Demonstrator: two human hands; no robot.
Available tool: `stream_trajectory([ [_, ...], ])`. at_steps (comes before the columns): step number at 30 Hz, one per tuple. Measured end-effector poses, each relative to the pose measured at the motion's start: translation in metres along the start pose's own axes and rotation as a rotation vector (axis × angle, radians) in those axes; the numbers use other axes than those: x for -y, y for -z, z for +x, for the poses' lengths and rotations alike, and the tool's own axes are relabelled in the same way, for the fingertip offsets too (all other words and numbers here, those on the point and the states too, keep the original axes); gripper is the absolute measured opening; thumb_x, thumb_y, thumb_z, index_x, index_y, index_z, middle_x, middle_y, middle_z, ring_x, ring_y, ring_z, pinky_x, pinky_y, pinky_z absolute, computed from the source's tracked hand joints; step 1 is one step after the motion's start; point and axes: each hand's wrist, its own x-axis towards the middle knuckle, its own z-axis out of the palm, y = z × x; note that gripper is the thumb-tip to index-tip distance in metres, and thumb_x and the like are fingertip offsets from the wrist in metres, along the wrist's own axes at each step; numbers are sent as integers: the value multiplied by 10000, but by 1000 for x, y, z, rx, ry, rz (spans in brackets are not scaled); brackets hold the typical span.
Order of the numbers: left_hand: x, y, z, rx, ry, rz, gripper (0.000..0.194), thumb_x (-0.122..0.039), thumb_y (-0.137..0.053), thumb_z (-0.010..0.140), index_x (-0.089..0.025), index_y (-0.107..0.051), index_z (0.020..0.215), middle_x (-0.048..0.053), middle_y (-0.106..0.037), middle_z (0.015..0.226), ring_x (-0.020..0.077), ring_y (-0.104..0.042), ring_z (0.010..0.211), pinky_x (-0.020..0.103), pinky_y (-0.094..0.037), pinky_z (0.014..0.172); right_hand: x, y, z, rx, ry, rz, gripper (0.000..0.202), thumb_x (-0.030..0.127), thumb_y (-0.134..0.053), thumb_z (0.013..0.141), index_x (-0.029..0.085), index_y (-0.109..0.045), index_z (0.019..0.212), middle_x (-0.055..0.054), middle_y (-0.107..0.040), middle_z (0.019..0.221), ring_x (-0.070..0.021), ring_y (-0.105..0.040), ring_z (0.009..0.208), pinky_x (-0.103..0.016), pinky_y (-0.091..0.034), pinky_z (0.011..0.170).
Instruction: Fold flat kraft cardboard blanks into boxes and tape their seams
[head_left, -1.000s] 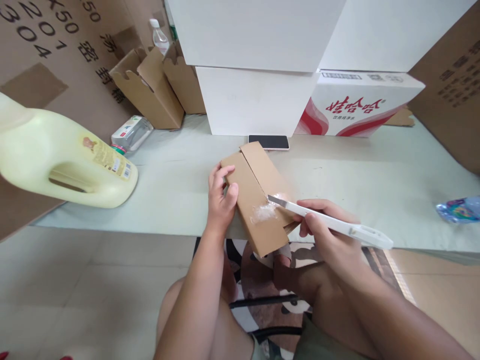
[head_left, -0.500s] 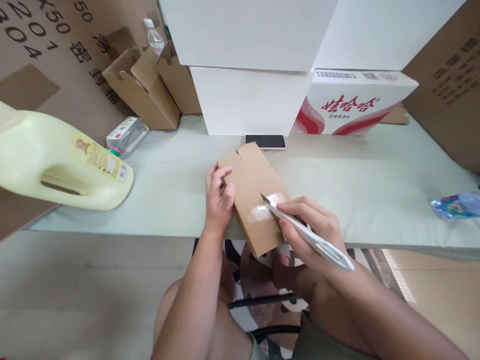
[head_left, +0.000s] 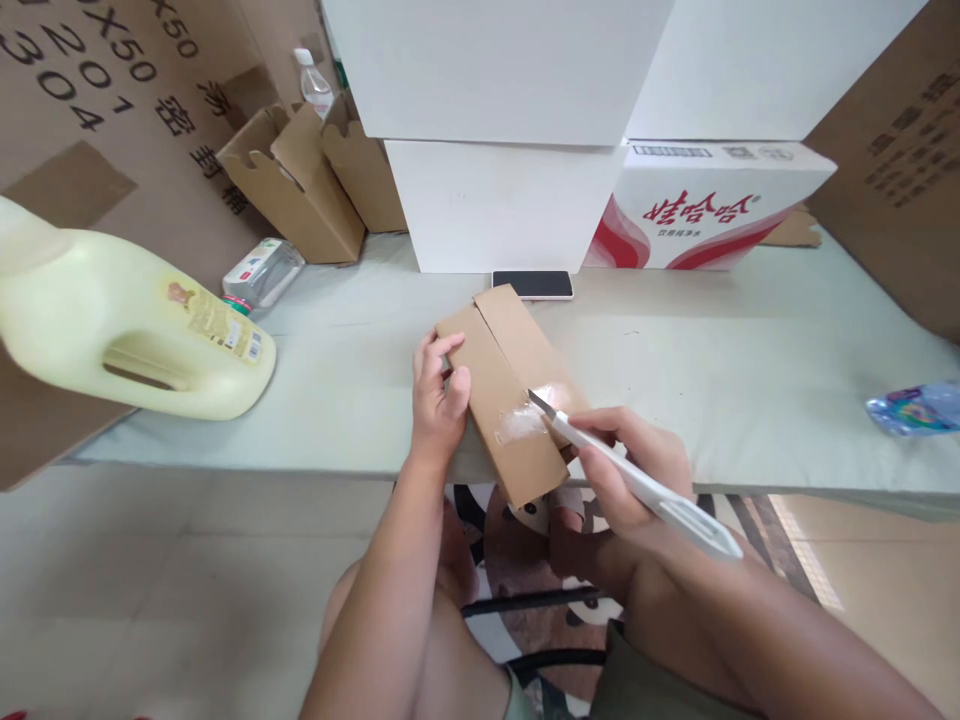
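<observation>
A brown cardboard box [head_left: 484, 365] lies tilted at the table's front edge, its near corner jutting past it. My left hand [head_left: 439, 395] grips the box's left side, thumb on top and fingers round the far corner. A seam runs along the upper face, crossed by clear tape [head_left: 523, 422] towards the near end. In my right hand [head_left: 634, 460] is a white utility knife [head_left: 649, 490], held like a pen. Its dark blade points at the seam by the tape; whether it touches the cardboard I cannot tell.
A black-screened phone [head_left: 532, 285] lies behind the box, before stacked white cartons [head_left: 502, 205]. At left stand a large pale yellow jug [head_left: 150, 320], a clear bottle on its side [head_left: 264, 275] and open cardboard boxes [head_left: 307, 190]. A crumpled plastic bottle [head_left: 911, 408] lies far right.
The knife and my right hand have shifted slightly right and down. The seam in the box top now shows as a longer open line reaching the tape. My left hand keeps its grip.
</observation>
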Motion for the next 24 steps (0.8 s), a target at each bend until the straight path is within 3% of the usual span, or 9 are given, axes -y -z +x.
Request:
stream_trajectory([
  [4,-1,1,0,-9,7,4,417,-529,-481,923,-255,-601,1213,125,-512,1368,302,-466,1353,461,-463,1060,-8,0,1,-110,-230,349,99,294,-589,928,249,-619,1011,49,-672,625,-105,-578,472,-219,-473,464],
  [8,-1,2,0,-9,10,21,421,-544,-482,920,-266,-603,1211,118,-517,1357,303,-450,1363,472,-447,1074,-18,1,3,-102,-361,527,147,363,-642,900,222,-679,915,16,-688,637,-93,-546,436,-217,-453,426],
  [11,-2,1,0,-3,19,15,432,-557,-480,914,-264,-601,1209,118,-507,1369,295,-448,1363,470,-437,1083,-20,1,0,-118,-299,460,182,366,-620,911,220,-728,897,-3,-685,656,-105,-557,463,-233,-453,432],
  [16,-3,0,0,-7,11,18,445,-570,-479,914,-260,-603,1209,117,-515,1352,295,-450,1358,461,-429,1089,-10,1,-1,-90,-97,138,126,214,-643,833,235,-688,949,34,-616,630,-100,-512,484,-221,-396,433],
  [20,-3,0,0,-11,21,18,427,-560,-491,915,-273,-611,1207,113,-516,1357,301,-453,1351,464,-445,1072,-7,2,1,-67,-39,106,24,211,-618,826,231,-619,840,44,-564,573,-102,-478,464,-227,-374,425],
  [24,-4,1,-1,-7,34,19,402,-532,-496,918,-276,-609,1206,114,-512,1364,294,-455,1352,458,-451,1068,-7,3,2,-41,-7,88,53,191,-622,840,231,-636,871,39,-593,591,-106,-514,473,-232,-397,439],
])
